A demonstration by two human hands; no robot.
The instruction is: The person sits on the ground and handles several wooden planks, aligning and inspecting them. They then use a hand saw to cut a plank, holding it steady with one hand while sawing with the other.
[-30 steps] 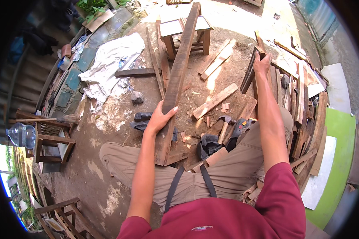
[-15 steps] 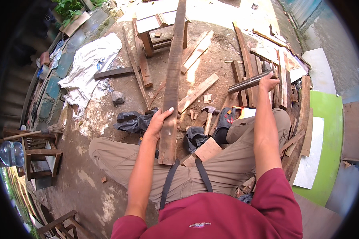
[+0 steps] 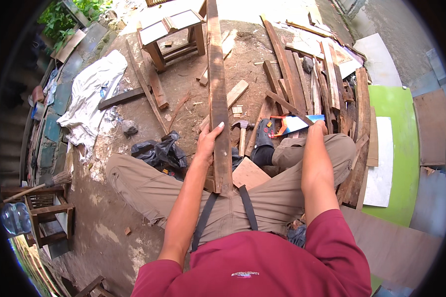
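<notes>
My left hand (image 3: 210, 142) is closed around the lower part of a long dark wooden plank (image 3: 217, 94). The plank points away from me, its near end over my lap. Off to the right, my right hand (image 3: 317, 128) grips the near end of a short dark wood strip (image 3: 288, 107). Below that strip lies a handsaw (image 3: 298, 123) with an orange handle and a blue-and-white blade, close to my right fingers. A claw hammer (image 3: 242, 133) rests by my shoe (image 3: 264, 134). Between my legs sits a light-brown wood block (image 3: 250, 173).
Several boards and strips (image 3: 332, 79) lie piled at the right. A small white-topped table (image 3: 171, 27) stands ahead. Black plastic (image 3: 161, 151) and a white cloth (image 3: 91, 91) lie to the left, beyond a small wooden stool (image 3: 49, 213). A green panel (image 3: 394, 148) is far right.
My right hand has come down and nearer with the wood strip, which now slants the other way. More of the handsaw shows. My left hand still holds the plank. The view has shifted rightward.
</notes>
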